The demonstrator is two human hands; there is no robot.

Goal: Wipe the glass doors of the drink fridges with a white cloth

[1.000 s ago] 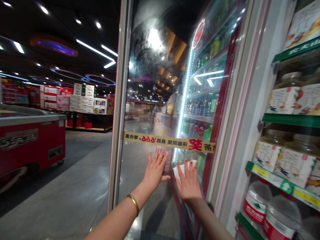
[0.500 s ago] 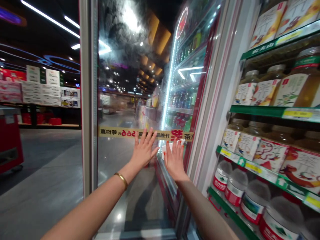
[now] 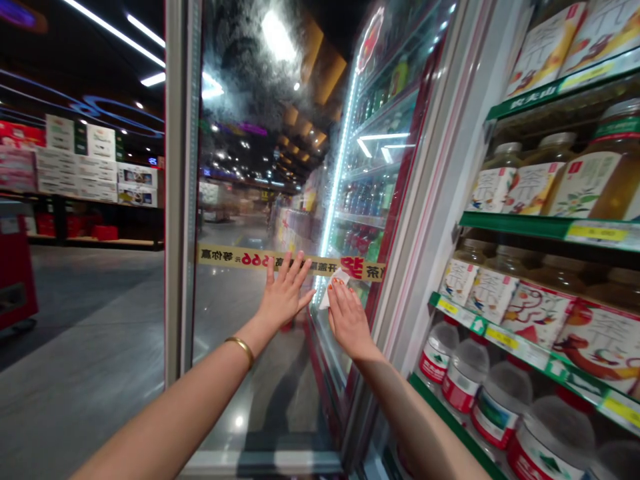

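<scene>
An open glass fridge door (image 3: 240,167) stands in front of me, fogged near the top, with a yellow sticker strip (image 3: 235,257) across it. My left hand (image 3: 285,297) lies flat against the glass, fingers spread, a gold bangle on the wrist. My right hand (image 3: 347,319) presses a small white cloth (image 3: 334,287) against the glass just right of the left hand, below the strip.
On the right, fridge shelves (image 3: 545,227) hold tea bottles (image 3: 585,177) and water bottles (image 3: 470,383) below. A red chest freezer (image 3: 15,273) stands at the far left. Stacked cartons (image 3: 95,167) line the back of the shop floor.
The view swung left and closer to the shelves. Both hands stayed on the glass; my right hand slid slightly and its fingers curled over the white cloth.
</scene>
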